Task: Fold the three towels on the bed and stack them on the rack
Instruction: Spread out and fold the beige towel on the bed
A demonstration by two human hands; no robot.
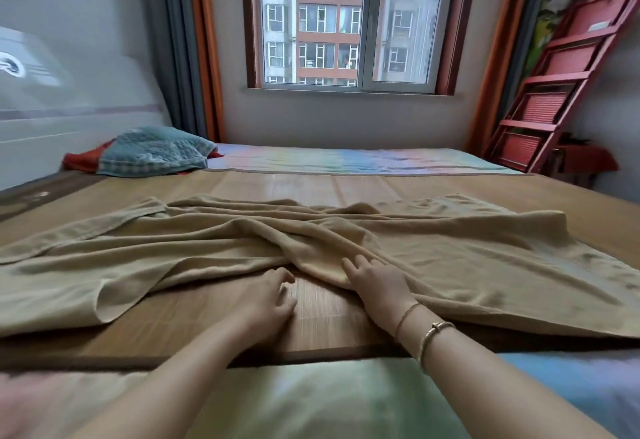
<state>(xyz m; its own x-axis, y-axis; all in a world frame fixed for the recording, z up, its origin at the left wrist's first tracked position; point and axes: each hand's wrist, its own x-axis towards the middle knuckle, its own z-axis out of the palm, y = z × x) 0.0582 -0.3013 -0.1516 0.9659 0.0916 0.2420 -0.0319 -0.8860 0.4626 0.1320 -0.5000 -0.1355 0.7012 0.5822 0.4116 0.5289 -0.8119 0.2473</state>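
The beige towel (346,241) lies spread and wrinkled across the bamboo mat (311,314) on the bed, ready for flattening. The right hand (374,282) rests on its near edge with straight fingers. The left hand (270,296) seems loosely curled, probably holding nothing.

A single head-worn wide-angle view looks forward and down from the near edge of the bed (346,189), low and close over it. It faces the far wall and its window (343,19). Both forearms reach in from the bottom edge. Straight lines bow toward the frame's sides.
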